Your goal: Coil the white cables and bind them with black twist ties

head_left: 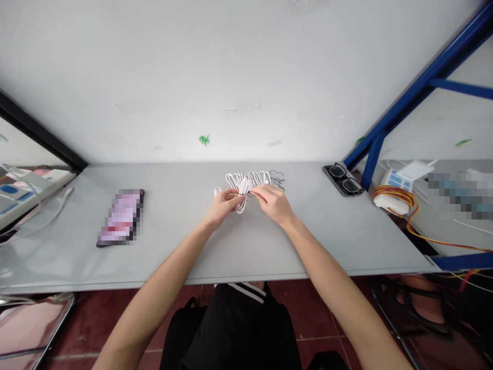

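A coiled white cable [241, 205] is held upright just above the middle of the grey table. My left hand [224, 204] grips the coil from its left side, fingers closed round it. A thin black twist tie [246, 193] crosses the coil's middle. The fingertips of my right hand [272, 202] pinch the tie's end at the coil's right side. Behind my hands lie more white cables [233, 178] in looped bundles. Several loose black twist ties [278, 178] rest to the right of those bundles.
A phone-like item [121, 217], blurred out, lies on the left of the grey table [173, 205]. Glasses [344, 177] sit on a dark case at the back right. Beyond the blue frame [385, 115] are yellow and red wires [414, 208]. A white wall [239, 77] closes off the back.
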A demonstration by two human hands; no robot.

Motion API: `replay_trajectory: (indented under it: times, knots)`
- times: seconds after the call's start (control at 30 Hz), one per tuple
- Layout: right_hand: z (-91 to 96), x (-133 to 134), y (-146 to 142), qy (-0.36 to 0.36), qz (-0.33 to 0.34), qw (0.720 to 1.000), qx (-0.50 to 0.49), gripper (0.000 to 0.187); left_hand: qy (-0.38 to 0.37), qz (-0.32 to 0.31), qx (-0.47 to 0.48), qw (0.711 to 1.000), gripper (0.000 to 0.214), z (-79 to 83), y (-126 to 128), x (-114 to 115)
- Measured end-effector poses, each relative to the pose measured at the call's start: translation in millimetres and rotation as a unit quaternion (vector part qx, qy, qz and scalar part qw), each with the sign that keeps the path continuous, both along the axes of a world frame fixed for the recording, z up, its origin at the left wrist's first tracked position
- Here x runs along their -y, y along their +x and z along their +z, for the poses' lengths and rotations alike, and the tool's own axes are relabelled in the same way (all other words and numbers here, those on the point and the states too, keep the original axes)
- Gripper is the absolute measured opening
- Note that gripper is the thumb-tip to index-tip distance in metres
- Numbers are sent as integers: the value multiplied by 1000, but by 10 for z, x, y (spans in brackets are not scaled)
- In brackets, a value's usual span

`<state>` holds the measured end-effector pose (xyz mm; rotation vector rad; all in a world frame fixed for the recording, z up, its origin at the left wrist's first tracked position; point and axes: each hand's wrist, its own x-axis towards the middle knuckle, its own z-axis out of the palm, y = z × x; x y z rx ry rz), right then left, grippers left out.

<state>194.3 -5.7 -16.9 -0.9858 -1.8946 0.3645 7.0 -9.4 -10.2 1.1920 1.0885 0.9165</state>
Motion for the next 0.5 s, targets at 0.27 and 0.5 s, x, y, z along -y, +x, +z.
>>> replay_trajectory:
  times: [0.27, 0.5]
  knots:
    - [6, -17, 22, -240, 54, 963, -107, 38, 245, 61, -159, 954, 22, -49, 9, 3]
    - [-16, -57, 35, -326, 114, 922, -175, 31, 247, 65, -155, 954, 21, -3, 14, 13]
